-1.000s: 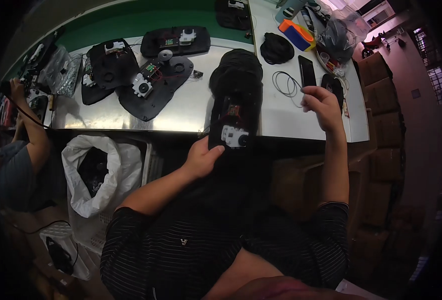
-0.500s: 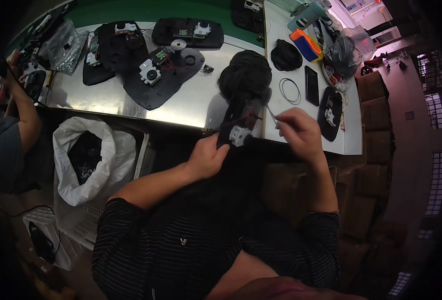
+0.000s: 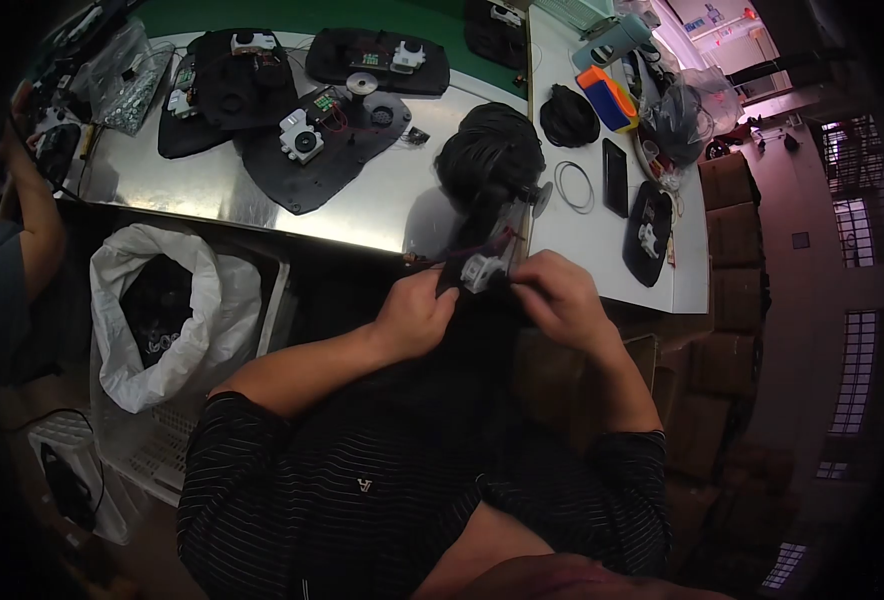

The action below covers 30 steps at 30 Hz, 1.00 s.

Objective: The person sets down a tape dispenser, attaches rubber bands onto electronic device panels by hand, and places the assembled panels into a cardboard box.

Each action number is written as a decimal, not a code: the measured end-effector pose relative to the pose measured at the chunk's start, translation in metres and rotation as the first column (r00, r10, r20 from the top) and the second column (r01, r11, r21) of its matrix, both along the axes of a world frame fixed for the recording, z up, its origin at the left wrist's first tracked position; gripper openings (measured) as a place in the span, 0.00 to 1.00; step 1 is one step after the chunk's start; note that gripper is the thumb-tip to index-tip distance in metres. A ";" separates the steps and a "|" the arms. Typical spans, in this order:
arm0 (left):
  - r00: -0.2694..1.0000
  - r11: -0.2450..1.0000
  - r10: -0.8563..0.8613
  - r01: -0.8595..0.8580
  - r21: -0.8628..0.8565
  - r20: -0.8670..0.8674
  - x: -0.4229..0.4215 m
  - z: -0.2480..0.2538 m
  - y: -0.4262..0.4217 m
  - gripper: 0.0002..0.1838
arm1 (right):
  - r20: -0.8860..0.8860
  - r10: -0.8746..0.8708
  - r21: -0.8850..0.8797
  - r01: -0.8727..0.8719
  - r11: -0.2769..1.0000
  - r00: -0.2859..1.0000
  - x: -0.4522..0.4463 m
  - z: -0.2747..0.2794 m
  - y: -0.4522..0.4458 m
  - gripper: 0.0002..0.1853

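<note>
My left hand [image 3: 417,312] is closed on the near end of a dark panel that carries a white module [image 3: 481,272] with thin red wires. The panel reaches away from me over the table's front edge. Right beside that module, my right hand [image 3: 562,298] has its thumb and fingers pinched together; what they hold is too small to make out. Behind the panel lies a big bundle of black cord [image 3: 490,150]. A small round disc [image 3: 542,198] shows at the bundle's near right.
Several dark panels with white modules [image 3: 302,138] lie on the metal table [image 3: 362,215]. On the white table [image 3: 602,235] are a coiled grey wire [image 3: 574,187], a phone [image 3: 615,177] and an orange-blue object [image 3: 607,98]. A white sack [image 3: 202,340] stands left. Another person's arm [image 3: 37,205] is far left.
My right hand has moved left and down to the white module, from beside it where it pinched a thin grey strand. My left hand keeps its hold. The view has shifted slightly.
</note>
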<state>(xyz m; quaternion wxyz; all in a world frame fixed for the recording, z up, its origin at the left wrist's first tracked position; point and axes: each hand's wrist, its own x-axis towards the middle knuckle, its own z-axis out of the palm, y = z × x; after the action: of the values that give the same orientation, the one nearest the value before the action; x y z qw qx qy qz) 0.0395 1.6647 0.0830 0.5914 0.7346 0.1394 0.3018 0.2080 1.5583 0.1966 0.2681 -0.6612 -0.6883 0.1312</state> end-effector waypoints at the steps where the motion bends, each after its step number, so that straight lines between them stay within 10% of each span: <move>1: 1.000 1.000 0.005 -0.005 0.001 0.016 0.000 -0.001 0.000 0.12 | -0.005 -0.009 0.000 0.009 1.000 1.000 -0.001 -0.001 0.000 0.07; 14: 0.998 0.998 0.052 -0.051 -0.048 0.020 -0.001 -0.002 -0.002 0.11 | 0.084 -0.071 0.024 0.069 0.997 0.994 -0.016 -0.004 -0.005 0.08; 30: 1.000 0.860 -0.027 0.027 -0.509 0.008 0.002 -0.022 -0.006 0.09 | 0.134 -0.030 0.047 0.023 0.999 0.990 -0.019 -0.018 -0.009 0.13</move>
<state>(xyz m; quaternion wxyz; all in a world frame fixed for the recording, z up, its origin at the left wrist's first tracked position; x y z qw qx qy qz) 0.0417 1.6587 0.0605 0.7685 0.5543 0.2038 0.2461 0.1885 1.5497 0.1789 0.2376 -0.6713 -0.6988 0.0668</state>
